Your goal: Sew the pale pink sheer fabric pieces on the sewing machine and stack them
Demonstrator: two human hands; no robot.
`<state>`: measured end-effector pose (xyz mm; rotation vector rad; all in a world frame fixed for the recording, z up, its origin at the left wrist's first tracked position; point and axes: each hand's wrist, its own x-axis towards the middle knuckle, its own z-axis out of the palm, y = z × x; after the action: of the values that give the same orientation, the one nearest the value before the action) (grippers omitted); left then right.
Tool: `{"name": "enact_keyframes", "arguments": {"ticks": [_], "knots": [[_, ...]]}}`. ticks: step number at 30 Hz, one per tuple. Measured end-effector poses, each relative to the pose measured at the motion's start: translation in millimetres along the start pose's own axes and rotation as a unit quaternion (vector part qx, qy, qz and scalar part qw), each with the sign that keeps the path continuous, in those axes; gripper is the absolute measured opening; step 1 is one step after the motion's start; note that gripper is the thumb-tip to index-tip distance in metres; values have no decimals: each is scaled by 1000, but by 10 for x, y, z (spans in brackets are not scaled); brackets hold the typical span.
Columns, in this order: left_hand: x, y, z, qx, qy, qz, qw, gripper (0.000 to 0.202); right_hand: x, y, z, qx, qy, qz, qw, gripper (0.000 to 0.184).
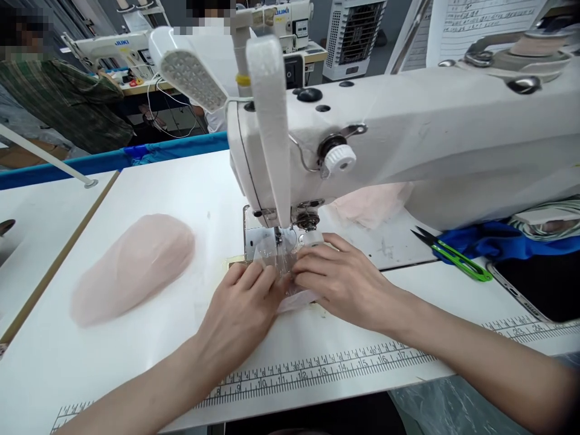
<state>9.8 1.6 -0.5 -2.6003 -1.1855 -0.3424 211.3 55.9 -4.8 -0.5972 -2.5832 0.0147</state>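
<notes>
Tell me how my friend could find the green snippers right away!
Find the big white sewing machine, then look below its arm, rightward past the right hand. The snippers lie at the edge of the crumpled blue cloth. A bright green handle and dark, pointed blades set them apart from that cloth.

An industrial sewing machine (408, 127) is standing on the worktable (149, 374), spanning centre to right edge. One fabric panel (136, 266) is lying at the left; another (374, 205) is lying partly behind the machine's arm. At centre, the left hand (247, 293) and right hand (342, 275) are flanking a fabric piece (296, 300). Thread snips (457, 261) are lying at right, beside a smartphone (539, 281). A ruler scale (317, 374) is running along the lower edge.
</notes>
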Motion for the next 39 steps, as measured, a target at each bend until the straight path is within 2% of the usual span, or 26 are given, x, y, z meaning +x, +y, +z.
{"name": "enact_keyframes", "arguments": {"ticks": [3, 6, 11, 23, 39], "knots": [[-24, 79, -17, 34, 13, -20, 999, 31, -1, -16, 6, -4, 0, -9, 1000, 27], [-71, 86, 14, 18, -2, -9, 1000, 36, 0, -22, -1, -5, -2, -12, 1000, 28], [-120, 46, 85, -18, 5, -3, 1000, 35, 4, -27, -5, -3, -1, -9, 1000, 30], [-83, -15, 94, -24, 0, -2, 1000, 35, 2, -22, 12, 0, -8, -1, 1000, 28], [22, -191, 218, -36, 11, -33, 999, 34, 47, 108, 150, -29, 33, 14, 999, 26]]}}
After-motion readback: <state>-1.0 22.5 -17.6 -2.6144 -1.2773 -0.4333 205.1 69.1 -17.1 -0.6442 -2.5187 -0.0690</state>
